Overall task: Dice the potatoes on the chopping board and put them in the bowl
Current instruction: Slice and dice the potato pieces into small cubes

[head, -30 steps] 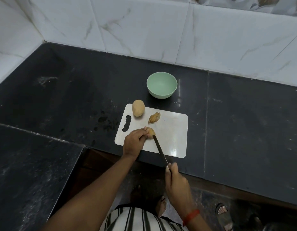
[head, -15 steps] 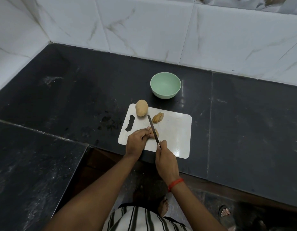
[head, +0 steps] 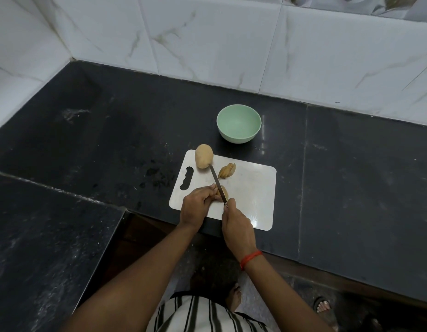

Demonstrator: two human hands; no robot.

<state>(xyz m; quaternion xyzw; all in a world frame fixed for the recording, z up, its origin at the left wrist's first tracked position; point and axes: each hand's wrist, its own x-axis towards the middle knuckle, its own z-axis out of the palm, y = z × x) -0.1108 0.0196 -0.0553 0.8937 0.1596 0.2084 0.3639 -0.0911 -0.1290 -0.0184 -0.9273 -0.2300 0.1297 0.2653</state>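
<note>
A white chopping board (head: 250, 192) lies at the front edge of the black counter. A whole potato (head: 203, 156) sits at its far left corner, and a sliced potato half (head: 227, 170) lies near the middle. My left hand (head: 195, 204) holds another potato half (head: 224, 192) down on the board. My right hand (head: 236, 224) grips a knife (head: 217, 183), whose blade lies across that half with the tip close to the whole potato. A pale green bowl (head: 238, 123) stands empty behind the board.
The black stone counter (head: 351, 176) runs right and also left along a lower corner section. White marble-look wall tiles (head: 207, 44) rise behind it. Feet on the floor (head: 322, 305) show below the counter edge.
My right hand moved forward from off the counter edge onto the board, pushing the knife blade across the held potato half. The left hand stayed on that half.
</note>
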